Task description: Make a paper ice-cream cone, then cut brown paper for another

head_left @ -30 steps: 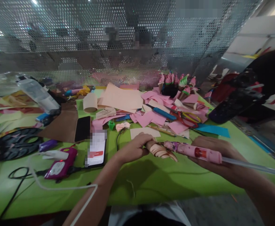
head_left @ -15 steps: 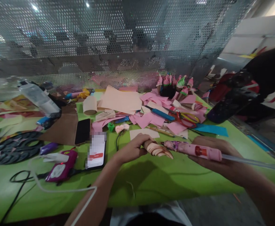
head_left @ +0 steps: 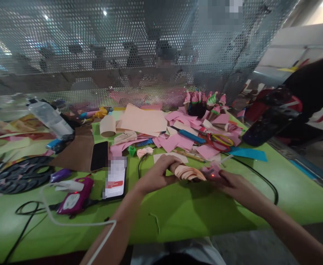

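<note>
My left hand (head_left: 164, 171) is closed around a cone with layered peach-coloured swirls (head_left: 189, 172), held just above the green table (head_left: 167, 217). The swirled end points right. In my right hand (head_left: 234, 184) is a pink hot glue gun (head_left: 212, 172) with a small red light lit on it. A pale glue stick (head_left: 227, 159) sticks out from it, up and to the right. The gun's front end is close to the swirl; whether they touch I cannot tell. Behind my left hand lies a cream paper piece (head_left: 158, 158).
Pink paper pieces (head_left: 178, 141), scissors (head_left: 219, 141) and a blue-handled tool (head_left: 191, 136) lie behind my hands. Finished cones (head_left: 196, 97) stand at the back. Two phones (head_left: 99, 156), a magenta power strip (head_left: 75, 197), cables and a bottle (head_left: 49, 117) are leftward. A dark bottle (head_left: 269, 119) stands right.
My right hand has turned the glue gun and drawn it inward to the swirl's end. Its black cord now shows on the right. My left hand keeps holding the cone, tilted slightly differently.
</note>
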`<state>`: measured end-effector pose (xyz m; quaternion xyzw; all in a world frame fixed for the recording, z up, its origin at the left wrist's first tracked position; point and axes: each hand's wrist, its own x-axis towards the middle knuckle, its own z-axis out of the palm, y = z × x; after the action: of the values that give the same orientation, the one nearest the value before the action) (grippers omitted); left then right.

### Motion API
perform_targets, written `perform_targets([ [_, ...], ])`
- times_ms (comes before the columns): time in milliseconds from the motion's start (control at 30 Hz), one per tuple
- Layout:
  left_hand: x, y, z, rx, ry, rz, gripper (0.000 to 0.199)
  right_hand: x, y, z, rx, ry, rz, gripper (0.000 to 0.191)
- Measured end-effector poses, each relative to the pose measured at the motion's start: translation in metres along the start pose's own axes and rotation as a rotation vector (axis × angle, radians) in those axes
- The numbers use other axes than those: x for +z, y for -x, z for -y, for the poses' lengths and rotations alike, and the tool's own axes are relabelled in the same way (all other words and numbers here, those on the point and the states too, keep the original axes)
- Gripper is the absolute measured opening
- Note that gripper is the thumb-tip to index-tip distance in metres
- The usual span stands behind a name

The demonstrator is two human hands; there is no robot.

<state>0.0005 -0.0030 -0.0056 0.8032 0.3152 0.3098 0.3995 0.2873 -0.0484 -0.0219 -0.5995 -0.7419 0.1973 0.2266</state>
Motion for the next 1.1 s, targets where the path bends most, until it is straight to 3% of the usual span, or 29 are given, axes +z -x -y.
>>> perform_targets([
  [100,0.002,0.000,-0.002,0.027,-0.037,-0.043,0.032,-0.004,0.005,0.001,-0.076,0.285,0.014,0.041],
  [200,0.004,-0.001,-0.003,0.047,-0.041,-0.066,0.035,-0.022,0.009,0.014,-0.081,0.424,-0.027,0.047],
  [333,0.007,-0.001,-0.005,0.025,-0.039,-0.066,0.035,-0.034,0.007,0.045,-0.236,0.146,-0.155,0.038],
  [500,0.011,0.000,-0.005,0.027,-0.039,-0.059,0.037,-0.016,-0.003,0.071,-0.372,-0.154,-0.261,0.029],
  [633,0.013,0.001,-0.002,0.058,-0.103,-0.065,0.039,-0.009,-0.008,0.074,-0.343,-0.198,-0.314,0.015],
  [767,0.014,0.000,-0.004,0.117,-0.186,-0.065,0.033,-0.007,-0.006,0.076,-0.295,-0.203,-0.362,0.016],
  [1100,0.014,-0.001,-0.004,0.080,-0.235,0.000,0.035,-0.004,-0.007,0.080,-0.162,-0.272,-0.340,0.017],
])
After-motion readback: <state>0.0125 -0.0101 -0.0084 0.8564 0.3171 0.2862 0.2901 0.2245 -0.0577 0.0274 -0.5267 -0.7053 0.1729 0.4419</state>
